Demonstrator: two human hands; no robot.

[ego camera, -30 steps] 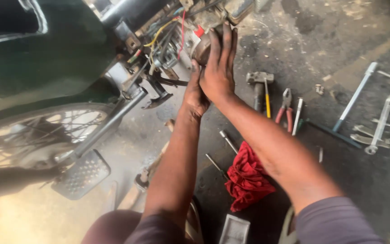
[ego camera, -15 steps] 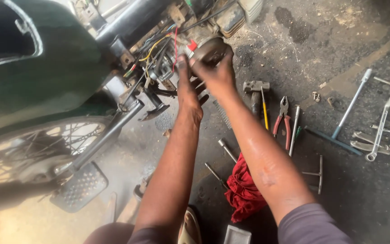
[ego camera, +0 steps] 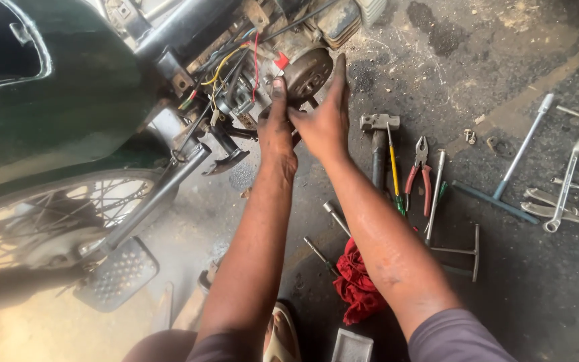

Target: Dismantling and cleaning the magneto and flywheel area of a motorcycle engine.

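Both hands up at the engine now. My left hand [ego camera: 277, 131] reaches in with its thumb pressed against the left edge of the round rotor [ego camera: 308, 72], fingers tucked behind where I can't see them, so I cannot tell how far it's closed. My right hand [ego camera: 326, 117] lies flat and open, fingers straight, along the rotor's right side, touching it. The rotor sits on the side of the motorcycle engine [ego camera: 283, 40], just right of a tangle of red and yellow wires [ego camera: 236, 67]. Below the wires, the footpeg [ego camera: 226, 157] sticks out. On the floor [ego camera: 504, 281] to the right: a hammer [ego camera: 378, 134], a yellow screwdriver [ego camera: 393, 167], red pliers [ego camera: 418, 171], then wrenches [ego camera: 564, 184] further off. A red rag [ego camera: 356, 285] lies under my right forearm. The spoked wheel [ego camera: 41, 221] is low left.
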